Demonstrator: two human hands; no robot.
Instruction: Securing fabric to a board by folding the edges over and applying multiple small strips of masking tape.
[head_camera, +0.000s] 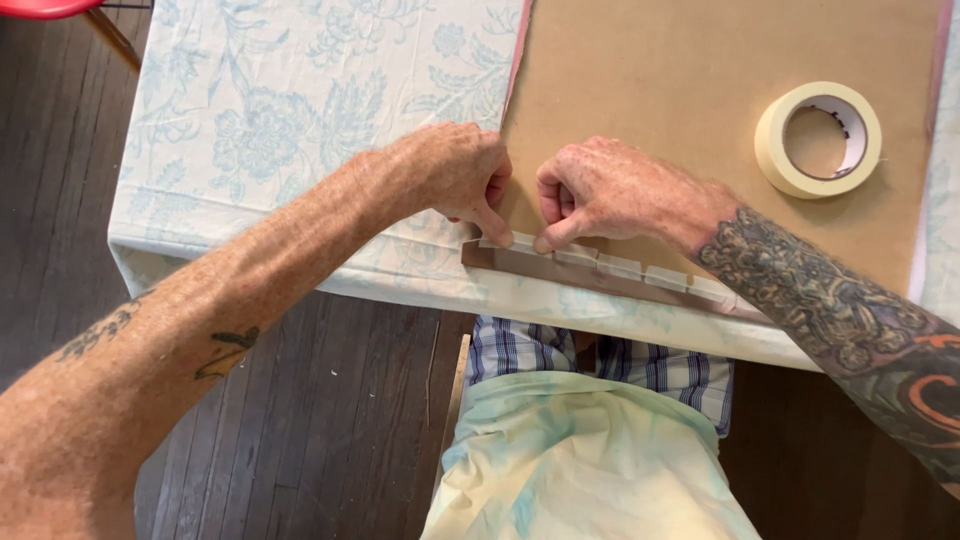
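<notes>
At near edge of worktop (300, 250): brown board (680, 90), edge strip (560, 268) taped. Left hand (445, 170) and right hand (610, 190), both curled, forefingers pinning one tape piece (522, 242) between them; strip's long axis runs rightward. Tape roll (818, 139) lies well apart, nearer right hand.

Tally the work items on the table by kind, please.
Brown board: 1
Masking tape roll: 1
Tape strips along the board's near edge: about 5 visible; the right forearm hides any beyond
Hands pressing the leftmost strip: 2
Total: about 9
</notes>
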